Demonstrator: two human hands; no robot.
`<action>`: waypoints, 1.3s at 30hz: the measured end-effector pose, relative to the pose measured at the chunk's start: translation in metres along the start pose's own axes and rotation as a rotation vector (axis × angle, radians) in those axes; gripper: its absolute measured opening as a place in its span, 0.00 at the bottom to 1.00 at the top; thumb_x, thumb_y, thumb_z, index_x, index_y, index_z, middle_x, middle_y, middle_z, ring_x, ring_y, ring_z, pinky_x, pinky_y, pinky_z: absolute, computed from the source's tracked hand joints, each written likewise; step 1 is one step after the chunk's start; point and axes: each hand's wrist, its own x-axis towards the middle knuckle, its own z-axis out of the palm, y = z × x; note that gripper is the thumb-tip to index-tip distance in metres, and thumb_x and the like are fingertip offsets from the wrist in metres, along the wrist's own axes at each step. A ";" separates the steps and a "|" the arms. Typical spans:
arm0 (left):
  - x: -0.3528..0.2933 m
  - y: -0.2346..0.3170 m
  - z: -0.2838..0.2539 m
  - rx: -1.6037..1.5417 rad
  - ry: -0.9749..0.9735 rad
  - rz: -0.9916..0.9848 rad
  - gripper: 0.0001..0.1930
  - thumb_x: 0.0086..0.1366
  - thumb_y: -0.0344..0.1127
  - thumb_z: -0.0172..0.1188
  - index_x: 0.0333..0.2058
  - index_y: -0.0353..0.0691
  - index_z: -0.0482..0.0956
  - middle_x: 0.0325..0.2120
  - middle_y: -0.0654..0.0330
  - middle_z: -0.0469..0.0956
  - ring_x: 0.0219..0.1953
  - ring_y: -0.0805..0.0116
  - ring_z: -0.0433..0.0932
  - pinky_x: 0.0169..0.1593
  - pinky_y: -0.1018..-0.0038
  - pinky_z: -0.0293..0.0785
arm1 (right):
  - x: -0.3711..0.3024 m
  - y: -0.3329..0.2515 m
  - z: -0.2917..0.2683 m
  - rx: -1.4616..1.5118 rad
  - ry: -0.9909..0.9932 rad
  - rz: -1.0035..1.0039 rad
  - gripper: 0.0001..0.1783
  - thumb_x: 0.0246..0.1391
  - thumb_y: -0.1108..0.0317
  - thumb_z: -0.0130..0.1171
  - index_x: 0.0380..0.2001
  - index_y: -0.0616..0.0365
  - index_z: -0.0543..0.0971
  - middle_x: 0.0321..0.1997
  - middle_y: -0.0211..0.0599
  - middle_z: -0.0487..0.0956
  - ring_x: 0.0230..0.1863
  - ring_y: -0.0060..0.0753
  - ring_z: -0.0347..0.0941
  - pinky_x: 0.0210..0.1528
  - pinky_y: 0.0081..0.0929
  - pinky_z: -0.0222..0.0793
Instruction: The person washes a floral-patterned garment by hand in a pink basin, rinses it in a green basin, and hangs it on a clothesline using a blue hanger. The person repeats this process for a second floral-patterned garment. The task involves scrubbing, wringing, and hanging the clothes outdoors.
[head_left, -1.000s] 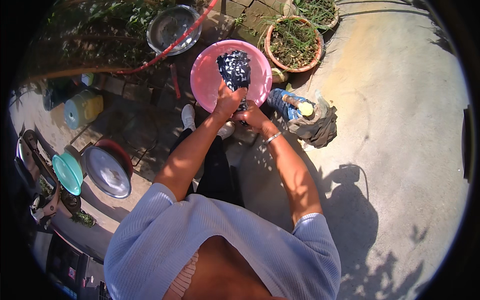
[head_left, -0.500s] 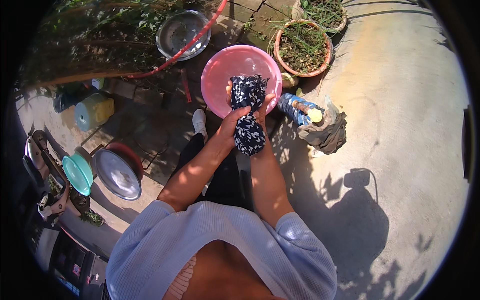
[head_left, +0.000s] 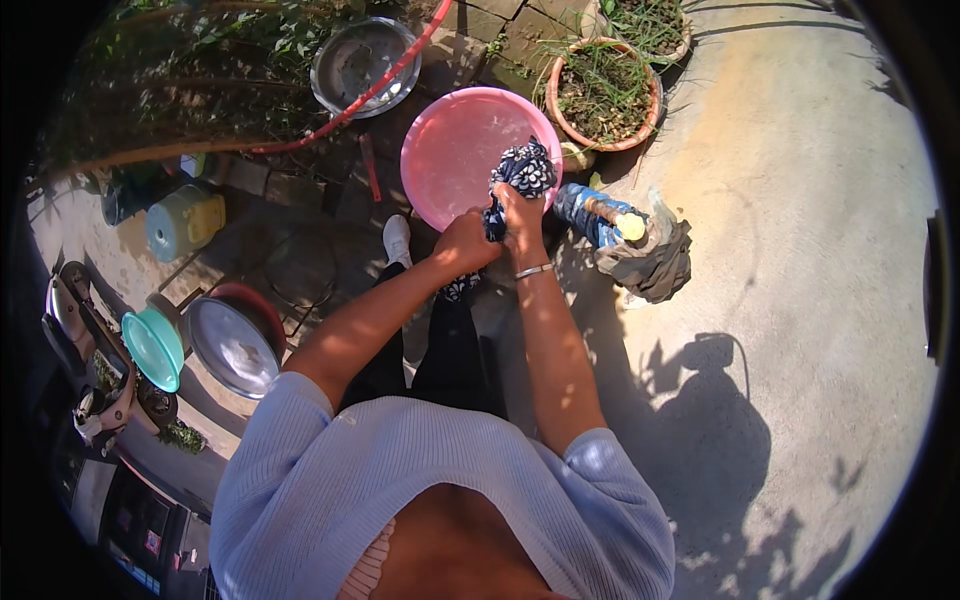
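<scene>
A dark navy cloth with a white floral print (head_left: 526, 166) is bunched and twisted between my two hands. My right hand (head_left: 521, 215) is closed around its upper part, and a bundle of cloth bulges out past the fingers over the right rim of the pink basin (head_left: 450, 140). Lower and to the left, my left hand (head_left: 466, 243) grips the cloth in a fist. A loose end hangs below that fist. Inside the basin is whitish, sudsy-looking water. A silver bracelet (head_left: 534, 271) sits on my right wrist.
A metal basin (head_left: 325, 75) and a red hose (head_left: 345, 115) lie beyond the pink basin. Potted plants (head_left: 605, 95) stand to its right, with a bag holding bottles (head_left: 645, 265) nearer. Leftward are a teal basin (head_left: 152, 350), another basin (head_left: 232, 345) and a scooter (head_left: 110, 395).
Both hands have turned and closed tighter on the cloth, which went from a smooth folded roll to a twisted bunch. The right hand now sits farther forward than the left.
</scene>
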 end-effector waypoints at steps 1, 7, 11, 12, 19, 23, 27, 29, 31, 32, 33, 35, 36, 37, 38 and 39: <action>0.000 0.004 -0.002 0.116 -0.025 -0.036 0.29 0.44 0.40 0.67 0.42 0.28 0.68 0.31 0.44 0.77 0.36 0.51 0.78 0.39 0.64 0.73 | 0.002 0.000 -0.001 -0.126 -0.012 -0.088 0.07 0.38 0.81 0.57 0.20 0.57 0.72 0.20 0.22 0.70 0.19 0.15 0.65 0.20 0.18 0.61; 0.013 -0.010 -0.014 -0.079 0.002 0.389 0.43 0.43 0.45 0.70 0.53 0.29 0.59 0.45 0.46 0.71 0.50 0.57 0.70 0.51 0.68 0.68 | -0.009 -0.020 0.016 -0.317 0.147 -0.228 0.11 0.39 0.76 0.65 0.30 0.62 0.78 0.27 0.28 0.78 0.26 0.17 0.72 0.28 0.20 0.68; 0.001 0.014 -0.040 -0.902 -0.312 0.335 0.53 0.49 0.55 0.66 0.63 0.34 0.44 0.58 0.52 0.55 0.61 0.65 0.54 0.61 0.71 0.53 | -0.036 -0.052 0.018 -0.238 -0.158 -0.262 0.18 0.42 0.67 0.67 0.37 0.64 0.76 0.34 0.30 0.78 0.33 0.22 0.73 0.38 0.23 0.70; -0.002 0.019 -0.044 -1.036 -0.311 0.282 0.53 0.51 0.57 0.65 0.64 0.34 0.43 0.58 0.52 0.55 0.61 0.66 0.54 0.62 0.71 0.52 | -0.037 -0.058 0.014 -0.362 -0.260 -0.330 0.25 0.45 0.55 0.67 0.40 0.64 0.75 0.37 0.33 0.77 0.36 0.26 0.72 0.41 0.26 0.69; -0.032 0.058 -0.067 -0.935 -0.309 0.463 0.32 0.65 0.47 0.49 0.61 0.35 0.54 0.50 0.58 0.70 0.50 0.72 0.70 0.52 0.74 0.68 | -0.047 -0.088 -0.035 0.098 -0.034 -0.022 0.45 0.47 0.30 0.49 0.51 0.63 0.66 0.42 0.38 0.73 0.43 0.30 0.70 0.41 0.25 0.67; -0.047 0.079 -0.083 -1.114 -0.529 0.362 0.21 0.66 0.36 0.46 0.56 0.35 0.61 0.44 0.59 0.74 0.44 0.74 0.75 0.46 0.76 0.74 | -0.037 -0.072 -0.038 -0.119 -0.016 -0.292 0.48 0.48 0.25 0.37 0.60 0.52 0.61 0.54 0.39 0.68 0.56 0.29 0.63 0.52 0.29 0.65; -0.068 0.093 -0.080 -1.191 -0.557 0.153 0.19 0.65 0.32 0.48 0.55 0.36 0.64 0.42 0.60 0.75 0.41 0.75 0.76 0.44 0.78 0.73 | -0.062 -0.096 0.016 0.787 -0.412 -0.261 0.44 0.46 0.28 0.45 0.57 0.48 0.63 0.63 0.40 0.61 0.59 0.44 0.62 0.56 0.47 0.62; -0.071 0.089 -0.073 -1.067 -0.454 0.202 0.18 0.64 0.32 0.49 0.52 0.36 0.68 0.39 0.61 0.77 0.40 0.76 0.76 0.43 0.78 0.73 | -0.089 -0.106 0.028 0.711 -0.376 -0.302 0.37 0.48 0.32 0.49 0.51 0.50 0.67 0.59 0.40 0.64 0.55 0.44 0.64 0.53 0.44 0.65; -0.073 0.088 -0.069 -0.874 -0.212 0.318 0.17 0.61 0.35 0.52 0.48 0.35 0.72 0.36 0.58 0.78 0.38 0.71 0.77 0.42 0.75 0.72 | -0.085 -0.113 0.023 0.587 -0.293 -0.198 0.30 0.51 0.39 0.52 0.44 0.53 0.70 0.51 0.38 0.69 0.50 0.39 0.68 0.50 0.37 0.67; -0.077 0.089 -0.064 -0.760 -0.087 0.382 0.16 0.60 0.37 0.54 0.45 0.35 0.74 0.34 0.55 0.79 0.38 0.67 0.78 0.41 0.73 0.72 | -0.091 -0.117 0.021 0.521 -0.242 -0.125 0.26 0.52 0.42 0.53 0.41 0.53 0.70 0.45 0.36 0.72 0.47 0.36 0.69 0.48 0.34 0.68; -0.076 0.090 -0.059 -0.558 0.034 0.431 0.17 0.57 0.39 0.56 0.42 0.34 0.73 0.33 0.51 0.78 0.37 0.61 0.78 0.41 0.69 0.72 | -0.104 -0.127 0.027 0.445 -0.130 -0.114 0.23 0.52 0.45 0.54 0.39 0.53 0.71 0.41 0.34 0.73 0.43 0.33 0.70 0.46 0.32 0.68; -0.083 0.094 -0.059 -0.290 0.168 0.483 0.18 0.53 0.42 0.57 0.37 0.34 0.72 0.30 0.45 0.76 0.36 0.51 0.77 0.41 0.63 0.72 | -0.117 -0.132 0.030 0.317 0.050 -0.102 0.18 0.52 0.50 0.53 0.34 0.53 0.73 0.35 0.31 0.73 0.38 0.30 0.71 0.42 0.30 0.68; -0.092 0.097 -0.060 -0.238 0.180 0.498 0.17 0.52 0.42 0.57 0.35 0.34 0.71 0.29 0.42 0.75 0.36 0.47 0.76 0.40 0.60 0.72 | -0.117 -0.129 0.021 0.257 0.127 -0.097 0.16 0.52 0.52 0.53 0.32 0.53 0.74 0.33 0.30 0.73 0.35 0.29 0.71 0.40 0.30 0.68; -0.102 0.099 -0.064 -0.203 0.152 0.531 0.16 0.53 0.41 0.56 0.34 0.34 0.70 0.28 0.44 0.76 0.35 0.48 0.76 0.39 0.59 0.72 | -0.112 -0.127 0.009 0.218 0.162 -0.057 0.16 0.51 0.52 0.52 0.30 0.53 0.74 0.33 0.30 0.73 0.35 0.29 0.71 0.40 0.30 0.68; -0.111 0.099 -0.070 -0.171 0.130 0.563 0.15 0.53 0.40 0.55 0.34 0.35 0.70 0.27 0.45 0.76 0.34 0.49 0.77 0.37 0.59 0.72 | -0.110 -0.126 0.005 0.170 0.192 -0.023 0.16 0.51 0.52 0.52 0.29 0.53 0.74 0.33 0.30 0.73 0.34 0.30 0.71 0.39 0.30 0.68; -0.111 0.098 -0.065 -0.173 0.204 0.638 0.14 0.54 0.40 0.55 0.32 0.35 0.69 0.25 0.46 0.76 0.32 0.49 0.77 0.35 0.59 0.72 | -0.114 -0.130 0.012 0.134 0.163 -0.003 0.16 0.50 0.52 0.51 0.29 0.53 0.74 0.32 0.30 0.74 0.34 0.30 0.71 0.38 0.30 0.68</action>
